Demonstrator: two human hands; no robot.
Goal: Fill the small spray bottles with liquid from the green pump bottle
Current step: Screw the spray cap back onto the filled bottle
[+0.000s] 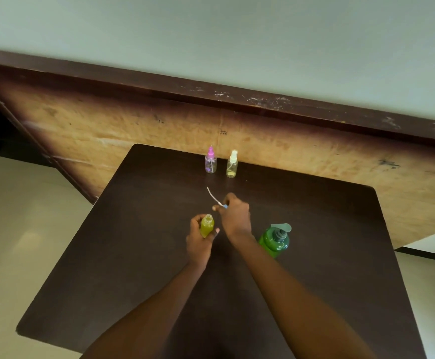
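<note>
My left hand (198,240) grips a small uncapped bottle (207,226) full of yellow-green liquid, held upright over the dark table (133,255). My right hand (236,216) pinches a blue spray cap (225,206) whose thin white tube (212,196) points up and to the left, just beyond the open bottle. The green pump bottle (274,239) stands right of my right wrist. At the table's far edge stand two capped spray bottles: one with a pink cap (210,160) and one with a clear cap (232,164) holding a little yellowish liquid.
A worn wooden panel (289,151) with a dark top rail rises right behind the table's far edge. Pale floor (17,216) shows left of the table.
</note>
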